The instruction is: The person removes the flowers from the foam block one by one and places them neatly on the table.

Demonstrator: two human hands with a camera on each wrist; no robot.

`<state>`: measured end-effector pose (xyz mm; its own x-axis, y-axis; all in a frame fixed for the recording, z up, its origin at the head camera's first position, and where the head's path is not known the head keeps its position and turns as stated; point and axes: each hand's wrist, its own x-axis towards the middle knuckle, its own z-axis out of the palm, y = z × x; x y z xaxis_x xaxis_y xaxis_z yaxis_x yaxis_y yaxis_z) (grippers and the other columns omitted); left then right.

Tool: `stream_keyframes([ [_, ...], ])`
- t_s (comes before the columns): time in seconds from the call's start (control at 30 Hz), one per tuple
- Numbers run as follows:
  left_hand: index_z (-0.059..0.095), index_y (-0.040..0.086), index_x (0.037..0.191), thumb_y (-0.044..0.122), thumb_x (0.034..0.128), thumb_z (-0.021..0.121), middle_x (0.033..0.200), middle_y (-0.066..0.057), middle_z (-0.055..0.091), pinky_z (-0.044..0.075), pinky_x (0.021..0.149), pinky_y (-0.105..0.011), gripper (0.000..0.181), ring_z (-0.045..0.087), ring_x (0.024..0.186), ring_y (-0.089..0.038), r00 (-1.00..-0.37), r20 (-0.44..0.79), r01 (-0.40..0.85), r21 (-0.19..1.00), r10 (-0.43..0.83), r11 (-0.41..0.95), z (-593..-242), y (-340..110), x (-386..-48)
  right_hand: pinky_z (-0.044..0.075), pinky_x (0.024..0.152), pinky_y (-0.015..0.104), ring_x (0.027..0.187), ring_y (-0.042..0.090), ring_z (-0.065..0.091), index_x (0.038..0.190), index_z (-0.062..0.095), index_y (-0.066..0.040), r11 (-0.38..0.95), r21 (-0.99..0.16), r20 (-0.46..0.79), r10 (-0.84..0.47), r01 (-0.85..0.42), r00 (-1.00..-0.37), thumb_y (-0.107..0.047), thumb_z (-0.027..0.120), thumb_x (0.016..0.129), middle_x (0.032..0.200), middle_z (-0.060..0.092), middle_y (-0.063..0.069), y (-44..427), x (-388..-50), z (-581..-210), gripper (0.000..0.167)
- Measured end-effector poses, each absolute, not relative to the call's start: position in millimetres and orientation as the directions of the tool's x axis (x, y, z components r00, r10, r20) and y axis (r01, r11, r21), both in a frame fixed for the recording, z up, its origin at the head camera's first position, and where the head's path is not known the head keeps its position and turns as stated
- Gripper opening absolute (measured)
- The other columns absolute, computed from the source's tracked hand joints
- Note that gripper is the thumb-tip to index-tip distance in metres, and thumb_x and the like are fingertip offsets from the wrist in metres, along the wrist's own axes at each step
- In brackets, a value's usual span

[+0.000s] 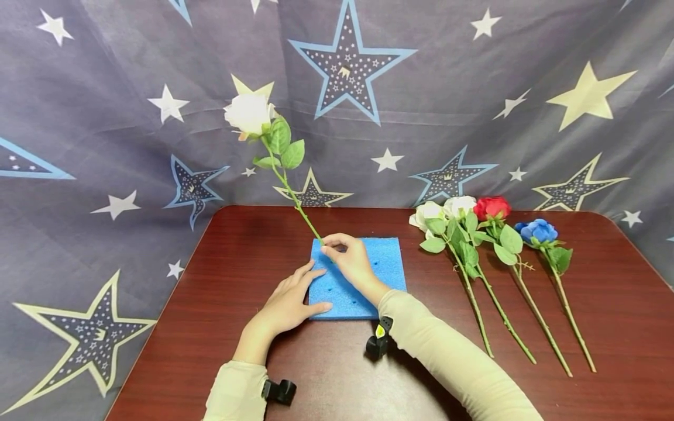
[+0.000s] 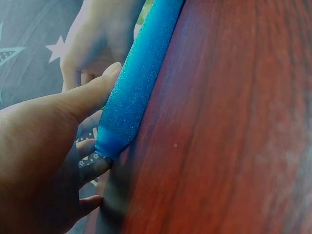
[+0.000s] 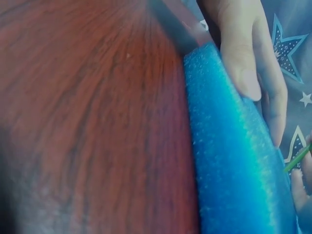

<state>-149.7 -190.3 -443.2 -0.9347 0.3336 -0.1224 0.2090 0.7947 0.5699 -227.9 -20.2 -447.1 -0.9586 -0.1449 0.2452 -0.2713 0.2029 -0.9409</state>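
Observation:
A white rose [image 1: 250, 114] with a green leafy stem leans up and left. My right hand [image 1: 355, 263] pinches its stem low down, over the back left of a blue foam block [image 1: 384, 260]. The fingers hide the stem's lower end, so I cannot tell whether it is in the foam. My left hand [image 1: 284, 301] rests at the block's left side, fingers spread. In the left wrist view its thumb [image 2: 92, 95] lies against the block's edge. The right wrist view catches a bit of green stem [image 3: 298, 158] at its right edge.
Right of the block lie two white roses [image 1: 427, 216] [image 1: 459, 206], a red rose [image 1: 492, 207] and a blue rose [image 1: 539, 231], stems toward me. Small dark holes [image 1: 330, 289] dot the foam. Behind the brown table [image 1: 210, 327] hangs a grey star-patterned cloth [image 1: 447, 88].

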Motion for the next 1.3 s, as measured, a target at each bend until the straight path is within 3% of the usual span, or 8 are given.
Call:
stream_keyframes([
  [0.27, 0.039, 0.023, 0.153, 0.056, 0.089, 0.067, 0.164, -0.003, 0.017, 0.02, 0.113, -0.061, 0.077, 0.023, 0.145, -0.039, -0.934, -0.125, 0.207, 0.574, 0.335, 0.792, -442, -190, -149, 0.053, 0.073, 0.028, 0.086, 0.02, 0.064, 0.101, 0.075, -0.003, 0.229, -0.937, 0.232, -0.15, -0.262, -0.961, -0.005, 0.073, 0.089, 0.09, 0.071, 0.008, -17, -223, -434, 0.012],
  [0.47, 0.039, 0.023, 0.153, 0.055, 0.0892, 0.067, 0.164, -0.004, 0.017, 0.019, 0.113, -0.061, 0.076, 0.023, 0.145, -0.039, -0.933, -0.126, 0.208, 0.576, 0.338, 0.79, -441, -190, -149, 0.047, 0.054, 0.024, 0.069, 0.015, 0.059, 0.1, 0.075, -0.003, 0.284, -0.935, 0.16, -0.194, -0.212, -0.968, -0.006, 0.073, 0.09, 0.085, 0.069, 0.007, -12, -219, -426, 0.011],
  [0.57, 0.04, 0.022, 0.152, 0.055, 0.0892, 0.067, 0.164, -0.004, 0.017, 0.02, 0.113, -0.061, 0.076, 0.023, 0.145, -0.039, -0.932, -0.125, 0.211, 0.575, 0.34, 0.791, -441, -190, -149, 0.047, 0.053, 0.025, 0.067, 0.015, 0.059, 0.1, 0.075, -0.002, 0.29, -0.936, 0.136, -0.22, -0.198, -0.966, -0.005, 0.073, 0.09, 0.085, 0.069, 0.007, -8, -215, -423, 0.011],
  [0.93, 0.04, 0.024, 0.152, 0.055, 0.0891, 0.068, 0.164, -0.002, 0.016, 0.021, 0.112, -0.061, 0.076, 0.024, 0.144, -0.041, -0.934, -0.137, 0.196, 0.579, 0.331, 0.791, -440, -190, -149, 0.048, 0.056, 0.029, 0.071, 0.032, 0.064, 0.102, 0.074, 0.0, 0.27, -0.95, 0.074, -0.293, -0.157, -0.953, -0.004, 0.071, 0.09, 0.083, 0.07, 0.008, 8, -195, -413, 0.013],
  [1.3, 0.039, 0.026, 0.153, 0.056, 0.0885, 0.067, 0.165, -0.001, 0.015, 0.022, 0.111, -0.062, 0.076, 0.023, 0.145, -0.04, -0.935, -0.148, 0.179, 0.587, 0.322, 0.79, -440, -189, -149, 0.048, 0.061, 0.027, 0.071, 0.012, 0.06, 0.103, 0.073, 0.003, 0.258, -0.954, 0.062, -0.328, -0.152, -0.943, -0.004, 0.072, 0.089, 0.085, 0.071, 0.009, 27, -170, -402, 0.015],
])
